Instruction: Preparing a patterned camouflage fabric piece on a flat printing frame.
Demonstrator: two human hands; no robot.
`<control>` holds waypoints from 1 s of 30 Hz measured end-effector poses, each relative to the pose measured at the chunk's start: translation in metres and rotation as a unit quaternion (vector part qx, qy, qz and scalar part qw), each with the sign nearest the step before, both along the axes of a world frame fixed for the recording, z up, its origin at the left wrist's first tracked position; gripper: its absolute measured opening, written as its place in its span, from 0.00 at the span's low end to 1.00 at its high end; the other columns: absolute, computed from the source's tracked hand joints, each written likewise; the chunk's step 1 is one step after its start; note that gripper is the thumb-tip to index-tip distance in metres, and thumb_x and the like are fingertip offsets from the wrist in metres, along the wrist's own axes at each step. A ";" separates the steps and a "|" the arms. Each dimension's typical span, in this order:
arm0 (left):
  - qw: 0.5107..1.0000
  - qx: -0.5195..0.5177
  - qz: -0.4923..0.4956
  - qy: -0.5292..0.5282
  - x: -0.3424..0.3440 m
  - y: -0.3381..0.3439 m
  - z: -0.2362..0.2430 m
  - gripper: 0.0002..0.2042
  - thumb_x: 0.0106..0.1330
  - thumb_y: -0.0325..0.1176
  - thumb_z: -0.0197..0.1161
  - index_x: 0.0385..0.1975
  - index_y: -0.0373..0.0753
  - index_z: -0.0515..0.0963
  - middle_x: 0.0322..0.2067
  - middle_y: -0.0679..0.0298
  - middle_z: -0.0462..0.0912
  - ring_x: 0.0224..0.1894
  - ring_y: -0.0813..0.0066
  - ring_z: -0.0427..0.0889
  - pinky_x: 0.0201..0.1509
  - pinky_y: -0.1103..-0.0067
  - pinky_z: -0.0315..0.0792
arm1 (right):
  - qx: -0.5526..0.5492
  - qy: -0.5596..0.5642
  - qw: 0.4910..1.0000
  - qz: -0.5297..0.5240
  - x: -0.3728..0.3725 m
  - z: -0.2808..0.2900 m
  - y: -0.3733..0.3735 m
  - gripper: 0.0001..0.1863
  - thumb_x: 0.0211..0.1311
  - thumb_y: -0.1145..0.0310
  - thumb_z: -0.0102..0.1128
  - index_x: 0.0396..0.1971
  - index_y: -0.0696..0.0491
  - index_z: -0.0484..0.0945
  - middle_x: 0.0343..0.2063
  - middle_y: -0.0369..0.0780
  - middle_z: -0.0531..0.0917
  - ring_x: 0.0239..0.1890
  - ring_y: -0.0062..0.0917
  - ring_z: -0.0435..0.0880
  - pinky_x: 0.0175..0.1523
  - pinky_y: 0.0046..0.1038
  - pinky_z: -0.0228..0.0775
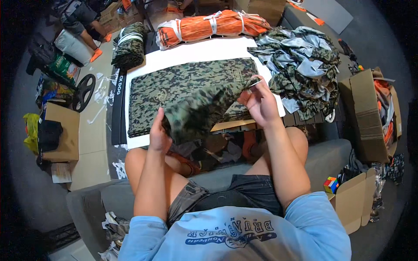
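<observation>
A camouflage cloth piece (198,111) is stretched between my two hands, above the near edge of the table. My left hand (159,134) grips its lower left end, thumb on top. At its upper right corner, my right hand (262,103) pinches the fabric between thumb and fingers; a thin pale edge shows there. Beneath the held piece lies a flat stack of camouflage cloth (191,74) on a white sheet (170,54). The held piece covers part of the stack's front, where a tan strip (233,125) shows.
Along the far side are an orange fabric bundle (213,27) tied with white strips and a rolled camouflage bundle (129,45). A loose camouflage heap (307,65) lies right. Cardboard boxes (368,117) flank the table; a puzzle cube (331,185) sits lower right. Another person's legs (82,26) appear upper left.
</observation>
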State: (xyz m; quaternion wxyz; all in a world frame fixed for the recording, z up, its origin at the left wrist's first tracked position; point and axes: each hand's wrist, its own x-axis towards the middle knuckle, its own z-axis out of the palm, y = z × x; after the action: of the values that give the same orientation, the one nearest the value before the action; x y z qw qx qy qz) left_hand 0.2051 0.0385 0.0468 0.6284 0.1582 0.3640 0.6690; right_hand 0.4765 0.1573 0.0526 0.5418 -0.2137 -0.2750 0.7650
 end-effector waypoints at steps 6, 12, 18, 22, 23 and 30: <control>0.741 0.218 0.111 0.625 0.017 0.015 -0.020 0.11 0.66 0.31 0.63 0.45 0.35 0.79 0.37 0.62 0.82 0.37 0.68 0.78 0.48 0.76 0.72 | 0.215 -0.346 0.910 0.077 -0.021 0.008 -0.017 0.08 0.67 0.74 0.52 0.42 0.51 0.79 0.36 0.36 0.80 0.36 0.20 0.76 0.41 0.27 0.73; 0.785 0.243 0.056 0.566 0.063 -0.007 -0.008 0.10 0.59 0.27 0.67 0.41 0.36 0.79 0.34 0.61 0.82 0.35 0.66 0.77 0.45 0.75 0.72 | 0.452 -0.477 0.753 0.009 -0.044 0.038 -0.049 0.05 0.62 0.76 0.55 0.35 0.56 0.79 0.33 0.38 0.82 0.35 0.23 0.76 0.43 0.24 0.69; 0.836 0.220 0.002 0.503 0.051 0.002 -0.021 0.08 0.61 0.27 0.65 0.40 0.35 0.79 0.33 0.61 0.82 0.34 0.67 0.77 0.44 0.77 0.71 | 0.334 -0.400 0.853 0.019 -0.046 0.027 -0.058 0.06 0.56 0.78 0.60 0.34 0.59 0.79 0.32 0.40 0.82 0.31 0.27 0.77 0.41 0.25 0.70; 0.847 0.236 -0.025 0.476 0.048 -0.002 -0.024 0.07 0.63 0.26 0.63 0.39 0.35 0.79 0.34 0.62 0.81 0.34 0.69 0.77 0.43 0.79 0.71 | 0.362 -0.445 0.819 0.027 -0.051 0.026 -0.056 0.06 0.55 0.78 0.61 0.33 0.59 0.80 0.31 0.40 0.83 0.30 0.28 0.78 0.39 0.25 0.70; 0.853 0.240 -0.039 0.463 0.050 -0.003 -0.024 0.06 0.64 0.26 0.63 0.39 0.35 0.79 0.34 0.62 0.81 0.34 0.71 0.77 0.43 0.80 0.71 | 0.412 -0.478 0.776 0.014 -0.052 0.027 -0.056 0.05 0.55 0.78 0.62 0.33 0.60 0.80 0.31 0.39 0.83 0.30 0.28 0.78 0.39 0.25 0.71; 0.954 0.082 -0.086 0.277 0.054 -0.002 -0.030 0.04 0.68 0.26 0.61 0.39 0.36 0.79 0.37 0.65 0.81 0.35 0.76 0.76 0.44 0.82 0.70 | 0.474 -0.514 0.715 -0.008 -0.051 0.023 -0.050 0.04 0.57 0.78 0.61 0.33 0.59 0.80 0.27 0.36 0.83 0.27 0.24 0.77 0.35 0.23 0.70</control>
State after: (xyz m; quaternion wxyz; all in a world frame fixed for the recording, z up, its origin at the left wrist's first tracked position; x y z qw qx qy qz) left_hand 0.2592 0.0362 0.0170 0.5426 0.4190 0.4526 0.5703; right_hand 0.4256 0.1076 0.0752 0.3530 -0.2916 -0.8361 0.3022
